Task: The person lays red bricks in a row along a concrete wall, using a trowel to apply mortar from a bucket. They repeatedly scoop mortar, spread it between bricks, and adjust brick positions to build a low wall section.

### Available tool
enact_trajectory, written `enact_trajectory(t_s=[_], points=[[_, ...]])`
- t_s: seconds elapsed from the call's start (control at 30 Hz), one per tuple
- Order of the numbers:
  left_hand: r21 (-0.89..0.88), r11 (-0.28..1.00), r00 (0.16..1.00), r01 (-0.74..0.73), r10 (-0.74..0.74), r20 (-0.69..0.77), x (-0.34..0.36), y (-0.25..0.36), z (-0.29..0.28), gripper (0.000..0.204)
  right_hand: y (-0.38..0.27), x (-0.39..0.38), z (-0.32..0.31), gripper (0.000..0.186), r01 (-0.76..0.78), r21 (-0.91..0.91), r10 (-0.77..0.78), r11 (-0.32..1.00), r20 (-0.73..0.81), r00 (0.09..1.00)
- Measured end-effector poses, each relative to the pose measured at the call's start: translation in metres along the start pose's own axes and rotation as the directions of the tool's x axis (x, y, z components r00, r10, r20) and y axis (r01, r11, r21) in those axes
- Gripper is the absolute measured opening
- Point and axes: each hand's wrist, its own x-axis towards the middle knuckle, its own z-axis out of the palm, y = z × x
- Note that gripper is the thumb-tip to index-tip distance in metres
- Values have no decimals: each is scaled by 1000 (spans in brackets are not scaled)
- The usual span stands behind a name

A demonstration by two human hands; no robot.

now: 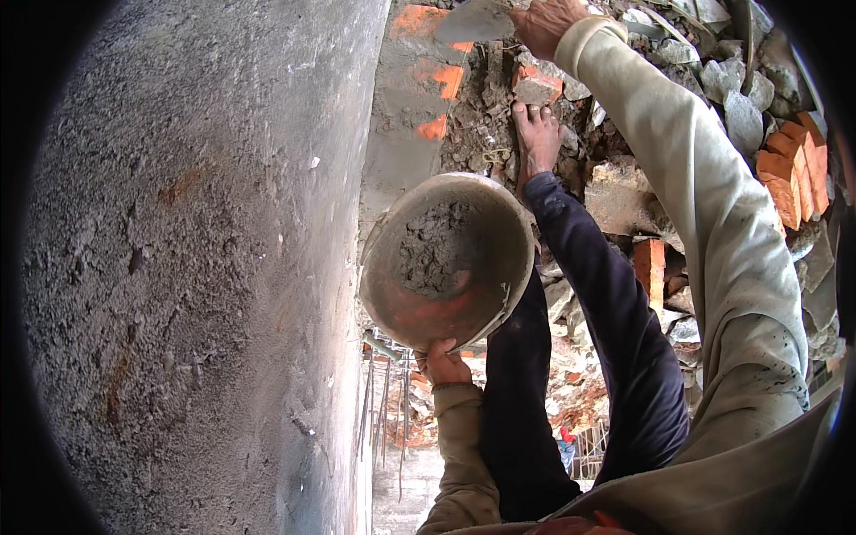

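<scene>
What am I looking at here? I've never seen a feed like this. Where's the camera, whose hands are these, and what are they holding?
There is no machine: this is one picture from a wide fisheye camera on a person's head, looking down, so straight edges bend near the rim. The person's own arms come in from the bottom edge in beige sleeves. The left hand grips the lower rim of a round pan holding a lump of grey mortar. The right hand reaches up to the top, holding a trowel against the wall edge. The rough grey plastered wall fills the left. Below are the person's dark trouser legs and a bare foot standing on broken bricks and rubble.
</scene>
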Motion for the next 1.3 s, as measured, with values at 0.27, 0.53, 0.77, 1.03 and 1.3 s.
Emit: enact_trajectory(t_s=[0.27, 0.53, 0.77, 1.03, 1.3], points=[[-106, 994, 1000, -2, -2, -30, -14, 1, 9, 50, -115, 29, -92, 20, 184, -440, 134, 879, 598, 790], [-114, 993, 1000, -15, 14, -14, -12, -9, 3, 54, -80, 14, -57, 17, -65, -374, 147, 925, 196, 970], [-75, 997, 999, -23, 21, -27, -12, -2, 4, 50, -143, 20, -72, 20, -59, -46, 72, 997, 777, 626], [-16, 1000, 998, -8, 7, -65, -4, -2, -3, 42, -77, 36, -37, 18, -51, 88, -2, 995, 521, 854], [-76, 997, 999, -26, 23, -37, 2, -8, -11, 52, -61, 44, -27, 17, -84, 87, 53, 993, 313, 948]])
